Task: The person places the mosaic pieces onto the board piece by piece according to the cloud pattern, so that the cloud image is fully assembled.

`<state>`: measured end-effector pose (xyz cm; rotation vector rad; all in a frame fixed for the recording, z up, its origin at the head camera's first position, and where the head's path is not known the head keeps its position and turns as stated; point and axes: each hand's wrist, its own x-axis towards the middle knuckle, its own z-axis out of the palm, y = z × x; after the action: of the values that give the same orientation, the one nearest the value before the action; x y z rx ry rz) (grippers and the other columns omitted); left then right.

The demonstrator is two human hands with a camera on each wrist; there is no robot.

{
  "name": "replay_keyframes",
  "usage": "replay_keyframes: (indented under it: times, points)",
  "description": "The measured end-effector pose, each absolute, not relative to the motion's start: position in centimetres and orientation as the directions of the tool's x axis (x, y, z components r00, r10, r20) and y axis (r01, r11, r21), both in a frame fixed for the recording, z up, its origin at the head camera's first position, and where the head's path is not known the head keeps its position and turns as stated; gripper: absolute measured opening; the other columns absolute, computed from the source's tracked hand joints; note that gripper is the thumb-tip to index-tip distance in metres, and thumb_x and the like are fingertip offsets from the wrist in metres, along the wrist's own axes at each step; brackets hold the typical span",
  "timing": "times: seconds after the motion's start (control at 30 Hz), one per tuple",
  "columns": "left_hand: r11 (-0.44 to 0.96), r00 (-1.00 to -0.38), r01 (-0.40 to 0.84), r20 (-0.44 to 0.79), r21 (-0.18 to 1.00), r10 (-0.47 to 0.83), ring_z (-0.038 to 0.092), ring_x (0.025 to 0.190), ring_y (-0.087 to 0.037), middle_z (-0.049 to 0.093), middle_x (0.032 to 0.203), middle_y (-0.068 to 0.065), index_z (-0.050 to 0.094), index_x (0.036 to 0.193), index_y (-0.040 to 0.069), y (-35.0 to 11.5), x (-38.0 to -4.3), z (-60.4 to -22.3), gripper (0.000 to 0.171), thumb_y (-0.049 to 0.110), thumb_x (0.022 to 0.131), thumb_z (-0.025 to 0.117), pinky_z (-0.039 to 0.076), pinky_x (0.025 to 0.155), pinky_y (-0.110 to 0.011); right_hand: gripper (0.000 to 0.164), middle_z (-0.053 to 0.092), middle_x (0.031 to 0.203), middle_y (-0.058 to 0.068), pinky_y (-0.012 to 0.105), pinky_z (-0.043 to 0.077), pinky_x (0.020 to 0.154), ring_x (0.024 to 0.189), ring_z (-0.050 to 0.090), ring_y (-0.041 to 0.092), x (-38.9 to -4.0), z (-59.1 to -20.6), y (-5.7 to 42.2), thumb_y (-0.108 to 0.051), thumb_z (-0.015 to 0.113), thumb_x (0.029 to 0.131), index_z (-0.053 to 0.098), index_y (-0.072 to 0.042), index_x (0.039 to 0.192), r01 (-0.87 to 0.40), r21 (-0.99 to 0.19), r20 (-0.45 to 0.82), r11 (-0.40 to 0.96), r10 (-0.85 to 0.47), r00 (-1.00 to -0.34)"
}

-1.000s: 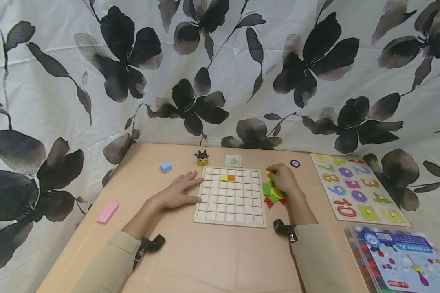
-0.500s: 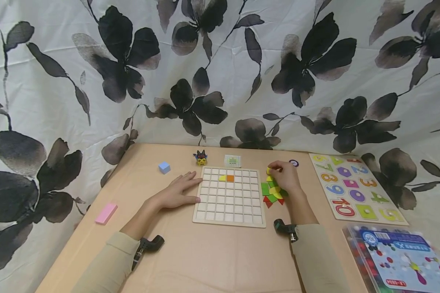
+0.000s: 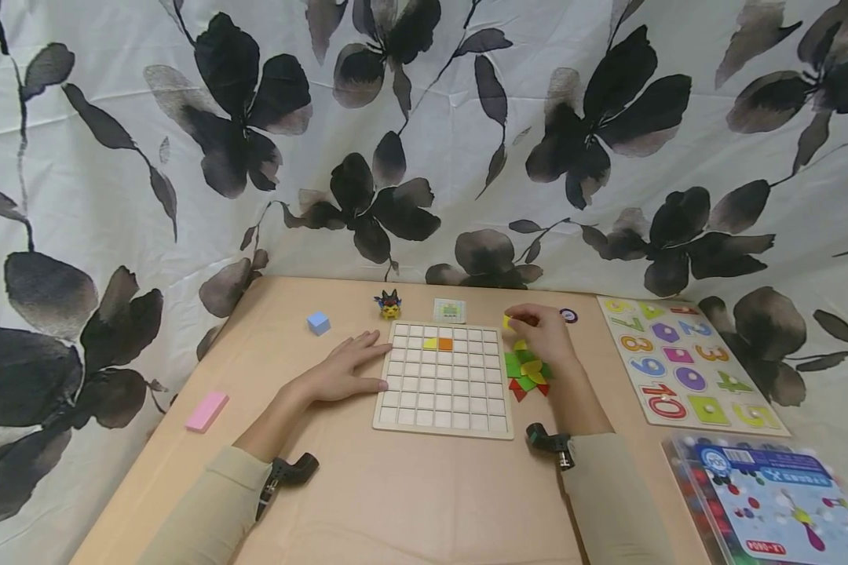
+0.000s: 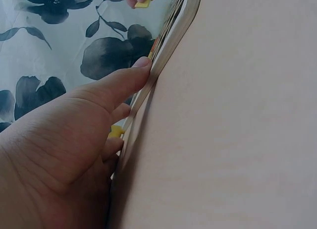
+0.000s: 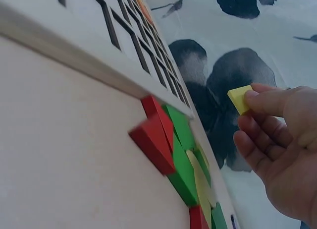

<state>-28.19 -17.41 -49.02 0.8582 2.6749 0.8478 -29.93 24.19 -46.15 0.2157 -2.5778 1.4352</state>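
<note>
My right hand (image 3: 542,333) pinches a small yellow square tile (image 5: 239,99) between thumb and finger, raised past the far end of a pile of green, yellow and red tiles (image 3: 527,369). Left of that pile lies a pale wooden grid board (image 3: 444,392), with one yellow tile (image 3: 431,343) and one orange tile (image 3: 445,344) side by side in its second row. My left hand (image 3: 346,367) rests at the board's left edge, fingers spread, and in the left wrist view its thumb (image 4: 142,63) touches the edge.
Behind the board stand a small yellow and dark figure (image 3: 389,304) and a green-patterned card (image 3: 451,311). A blue cube (image 3: 319,322) and pink block (image 3: 207,411) lie left. On the right are a round token (image 3: 568,315), a number board (image 3: 699,365) and a plastic case (image 3: 770,494).
My right hand has lifted a yellow tile off the top of the pile and moved slightly away and left with it. My left hand stays at the board's edge.
</note>
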Motion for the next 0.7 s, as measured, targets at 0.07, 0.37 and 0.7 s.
replay_keyframes:
  times: [0.07, 0.37, 0.7]
  points:
    - [0.668, -0.810, 0.466, -0.024, 0.580, 0.586, 0.007, 0.163, -0.035, 0.015, 0.175, -0.014, 0.041, 0.161, 0.023, -17.4, -28.2, -49.0, 0.080, 0.055, 0.094, 0.071, 0.002, 0.133, -0.053, 0.023, 0.073, 0.111, 0.015, 0.019, 0.050, 0.066, 0.089, 0.058, 0.026, -30.0, -46.1, 23.8, -0.010, 0.068, 0.101, 0.075, -0.004, 0.123, -0.224, -0.830, 0.226, 0.510, -0.060, -0.972]
    - [0.666, -0.807, 0.478, -0.012, 0.572, 0.590, 0.009, 0.162, -0.039, 0.016, 0.174, -0.017, 0.041, 0.161, 0.022, -17.3, -28.1, -48.7, 0.080, 0.054, 0.095, 0.071, 0.004, 0.132, -0.057, 0.024, 0.067, 0.101, 0.014, 0.021, 0.044, 0.059, 0.081, 0.052, 0.024, -29.9, -46.4, 21.3, -0.005, 0.068, 0.100, 0.076, -0.004, 0.123, -0.271, -0.825, 0.230, 0.495, -0.143, -0.963]
    - [0.661, -0.805, 0.475, -0.016, 0.581, 0.593, 0.008, 0.162, -0.039, 0.016, 0.174, -0.017, 0.042, 0.161, 0.022, -17.3, -28.0, -48.6, 0.080, 0.055, 0.094, 0.071, 0.004, 0.132, -0.057, 0.020, 0.068, 0.095, 0.012, 0.026, 0.044, 0.063, 0.078, 0.053, 0.022, -29.9, -47.0, 18.2, -0.004, 0.071, 0.098, 0.079, -0.003, 0.116, -0.269, -0.808, 0.208, 0.524, -0.173, -0.963]
